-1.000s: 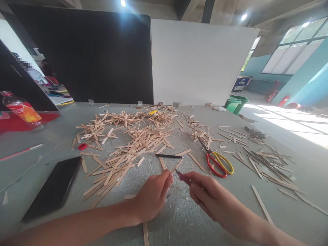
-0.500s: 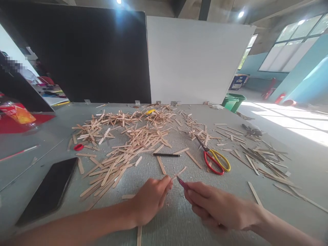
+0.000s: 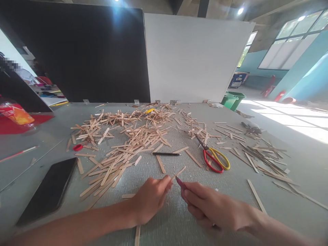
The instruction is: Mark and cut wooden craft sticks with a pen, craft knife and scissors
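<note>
Wooden craft stick (image 3: pixel 179 172), slim and pale, juts up from my left hand (image 3: pixel 153 198), whose fingers pinch it tight above the near middle of the worktop (image 3: pixel 166 225). My right hand (image 3: pixel 208 205) has its fingers wrapped around a small pinkish knife (image 3: pixel 180 183), its dark tip just beside the stick; whether they touch I can't tell. I'd call this the paring step, and it calls for a steady left grip and a light stroke with my thumb out of the blade's path. Just beyond, a black pen (image 3: pixel 166 154) and a loose stick (image 3: pixel 161 164) crowd my working space. Scissors (image 3: pixel 205 147) lie right of them; the stick pile (image 3: pixel 135 143) sprawls toward the far edge, and a black phone (image 3: pixel 48 191) fills the near left.
</note>
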A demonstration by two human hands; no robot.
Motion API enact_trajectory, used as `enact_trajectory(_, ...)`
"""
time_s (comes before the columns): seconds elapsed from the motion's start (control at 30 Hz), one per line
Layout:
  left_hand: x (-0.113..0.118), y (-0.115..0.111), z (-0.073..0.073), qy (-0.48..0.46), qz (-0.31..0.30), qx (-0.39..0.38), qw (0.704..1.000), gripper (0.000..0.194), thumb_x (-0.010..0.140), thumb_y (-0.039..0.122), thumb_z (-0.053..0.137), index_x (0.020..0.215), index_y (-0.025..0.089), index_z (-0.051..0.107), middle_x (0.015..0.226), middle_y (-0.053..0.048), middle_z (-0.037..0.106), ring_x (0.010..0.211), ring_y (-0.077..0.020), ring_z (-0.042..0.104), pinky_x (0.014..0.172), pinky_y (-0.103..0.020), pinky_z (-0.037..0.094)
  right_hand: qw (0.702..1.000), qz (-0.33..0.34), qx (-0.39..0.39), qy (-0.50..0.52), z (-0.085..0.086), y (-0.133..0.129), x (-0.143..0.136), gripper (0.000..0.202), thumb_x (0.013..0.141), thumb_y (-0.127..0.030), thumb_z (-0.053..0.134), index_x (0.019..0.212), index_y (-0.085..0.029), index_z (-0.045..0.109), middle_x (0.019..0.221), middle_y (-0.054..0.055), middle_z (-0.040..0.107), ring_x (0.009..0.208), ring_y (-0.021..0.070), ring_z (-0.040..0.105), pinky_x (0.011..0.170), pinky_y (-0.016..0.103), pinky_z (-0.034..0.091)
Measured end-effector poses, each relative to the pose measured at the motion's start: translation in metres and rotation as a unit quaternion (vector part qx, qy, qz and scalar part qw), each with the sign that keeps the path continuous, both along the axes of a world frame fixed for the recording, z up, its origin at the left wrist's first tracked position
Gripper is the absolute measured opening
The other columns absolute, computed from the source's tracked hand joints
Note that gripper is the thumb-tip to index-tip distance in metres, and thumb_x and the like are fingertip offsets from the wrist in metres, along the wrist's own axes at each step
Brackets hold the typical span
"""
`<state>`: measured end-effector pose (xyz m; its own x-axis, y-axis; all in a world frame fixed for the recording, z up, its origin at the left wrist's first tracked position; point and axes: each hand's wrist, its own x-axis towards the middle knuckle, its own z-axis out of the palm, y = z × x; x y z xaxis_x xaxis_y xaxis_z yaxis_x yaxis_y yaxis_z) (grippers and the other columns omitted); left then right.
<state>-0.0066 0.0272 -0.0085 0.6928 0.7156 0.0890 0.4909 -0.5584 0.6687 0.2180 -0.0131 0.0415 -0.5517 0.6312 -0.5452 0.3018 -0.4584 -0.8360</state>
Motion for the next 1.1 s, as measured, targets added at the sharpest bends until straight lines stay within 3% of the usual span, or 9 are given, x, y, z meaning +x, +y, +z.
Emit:
enact_trajectory(0.2, 0.000, 0.001, 0.004, -0.001, -0.030, -0.006, 1.000, 0.031, 0.108, 0.032, 0.026, 0.079, 0.025, 0.034, 0.056, 0.010, 0.029, 0.043, -0.0112, 0.023, 0.050, -0.027, 0.022, 0.997, 0.041, -0.019, -0.059, 0.014, 0.005, 0.012, 0.030, 0.104, -0.050, 0.041, 0.086, -0.025, 0.042, 0.068, -0.007, 0.040, 0.047, 0.0089, 0.029, 0.040, 0.021, 0.024)
enact_trajectory(0.27, 0.001, 0.000, 0.008, -0.001, -0.029, -0.008, 1.000, 0.033, 0.109, 0.033, 0.026, 0.079, 0.024, 0.037, 0.056, 0.011, 0.029, 0.043, -0.0111, 0.023, 0.050, -0.027, 0.022, 0.986, 0.049, 0.081, -0.134, 0.018, 0.006, 0.014, 0.026, 0.105, -0.041, 0.039, 0.086, -0.024, 0.045, 0.068, -0.005, 0.043, 0.051, 0.0109, 0.036, 0.044, 0.023, 0.028)
enact_trajectory(0.33, 0.003, -0.001, 0.009, -0.002, -0.005, -0.003, 1.000, 0.035, 0.109, 0.033, 0.026, 0.078, 0.024, 0.039, 0.055, 0.010, 0.030, 0.044, -0.0116, 0.025, 0.051, -0.028, 0.022, 0.933, 0.028, 0.272, -0.232, 0.012, 0.005, 0.013, 0.016, 0.104, -0.030, 0.043, 0.091, -0.023, 0.049, 0.071, -0.003, 0.051, 0.060, 0.0135, 0.046, 0.053, 0.026, 0.032)
enact_trajectory(0.4, 0.005, -0.001, 0.008, -0.003, 0.028, 0.005, 1.000, 0.036, 0.109, 0.033, 0.027, 0.076, 0.024, 0.039, 0.056, 0.009, 0.033, 0.046, -0.0122, 0.028, 0.052, -0.028, 0.021, 0.846, 0.005, 0.428, -0.317, -0.003, 0.002, 0.010, 0.011, 0.103, -0.022, 0.045, 0.094, -0.022, 0.050, 0.074, 0.000, 0.058, 0.061, 0.0146, 0.049, 0.055, 0.029, 0.029)
enact_trajectory(0.5, 0.005, 0.003, 0.004, -0.007, 0.077, 0.017, 0.997, 0.039, 0.106, 0.033, 0.031, 0.069, 0.023, 0.038, 0.053, 0.008, 0.035, 0.046, -0.0121, 0.028, 0.053, -0.029, 0.019, 0.745, 0.026, 0.542, -0.388, -0.028, -0.004, 0.009, 0.013, 0.101, -0.014, 0.045, 0.094, -0.020, 0.054, 0.072, 0.002, 0.063, 0.052, 0.0149, 0.050, 0.051, 0.033, 0.019)
enact_trajectory(0.57, 0.004, 0.008, 0.002, -0.017, 0.105, 0.020, 0.994, 0.040, 0.104, 0.033, 0.035, 0.065, 0.024, 0.035, 0.050, 0.008, 0.032, 0.045, -0.0118, 0.027, 0.054, -0.030, 0.017, 0.706, 0.036, 0.575, -0.412, -0.036, -0.009, 0.011, 0.016, 0.094, -0.006, 0.046, 0.097, -0.019, 0.056, 0.070, 0.003, 0.063, 0.051, 0.0163, 0.052, 0.050, 0.034, 0.017)
enact_trajectory(0.67, 0.003, 0.014, 0.003, -0.046, 0.126, 0.005, 0.991, 0.042, 0.102, 0.035, 0.037, 0.062, 0.024, 0.034, 0.049, 0.009, 0.027, 0.045, -0.0116, 0.025, 0.052, -0.029, 0.017, 0.734, 0.044, 0.534, -0.417, -0.031, -0.012, 0.012, 0.020, 0.089, -0.003, 0.045, 0.091, -0.019, 0.055, 0.066, 0.001, 0.060, 0.048, 0.0149, 0.048, 0.048, 0.032, 0.018)
enact_trajectory(0.9, 0.005, 0.008, 0.010, -0.118, 0.079, -0.093, 0.985, 0.043, 0.109, 0.046, 0.029, 0.087, 0.020, 0.055, 0.051, 0.010, 0.035, 0.046, -0.0117, 0.038, 0.051, -0.024, 0.033, 0.913, -0.062, 0.341, -0.217, 0.006, -0.009, -0.002, 0.038, 0.111, -0.037, 0.026, 0.098, -0.021, 0.058, 0.054, -0.003, 0.056, 0.056, 0.0161, 0.055, 0.062, 0.029, 0.041)
enact_trajectory(1.1, 0.003, 0.005, 0.010, -0.139, 0.059, -0.117, 0.982, 0.042, 0.109, 0.047, 0.033, 0.087, 0.020, 0.055, 0.051, 0.010, 0.035, 0.045, -0.0110, 0.035, 0.050, -0.023, 0.033, 0.933, -0.103, 0.312, -0.146, 0.009, -0.011, -0.008, 0.042, 0.110, -0.044, 0.030, 0.086, -0.022, 0.058, 0.053, -0.007, 0.047, 0.052, 0.0127, 0.045, 0.058, 0.027, 0.039)
